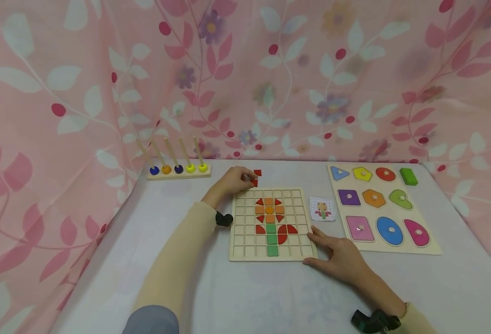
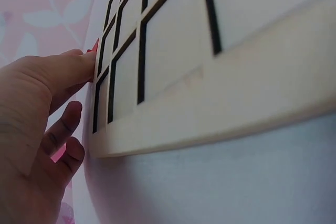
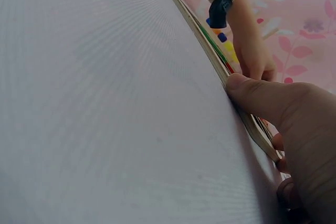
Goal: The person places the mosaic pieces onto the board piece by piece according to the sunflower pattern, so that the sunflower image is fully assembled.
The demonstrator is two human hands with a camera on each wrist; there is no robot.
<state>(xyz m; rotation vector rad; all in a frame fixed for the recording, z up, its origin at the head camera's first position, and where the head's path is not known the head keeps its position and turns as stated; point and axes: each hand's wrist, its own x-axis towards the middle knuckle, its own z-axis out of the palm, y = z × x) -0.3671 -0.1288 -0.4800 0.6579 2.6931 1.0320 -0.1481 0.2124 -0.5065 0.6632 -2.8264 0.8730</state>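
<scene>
A wooden grid board [image 1: 239,253] lies flat, a flower of orange, red and green pieces set into its squares. Just past its far edge, my left hand [image 1: 233,180] pinches a small red piece [image 1: 254,183] between thumb and fingertips. Another red piece [image 1: 258,172] lies right beyond those fingers. At the board's near right corner, my right hand [image 1: 343,257] grips the edges, thumb in front and fingers along the side. In the right wrist view, the thumb [image 3: 257,95] presses against the board's edge [image 3: 202,40].
Right of the board lies a pattern card [image 1: 322,209] with a printed flower. Farther right are a shape-knob puzzle [image 1: 379,222] and a green block [image 1: 408,176]. A peg stand [image 1: 191,175] with coloured beads stands at the back left, before a floral pink curtain [image 1: 245,83].
</scene>
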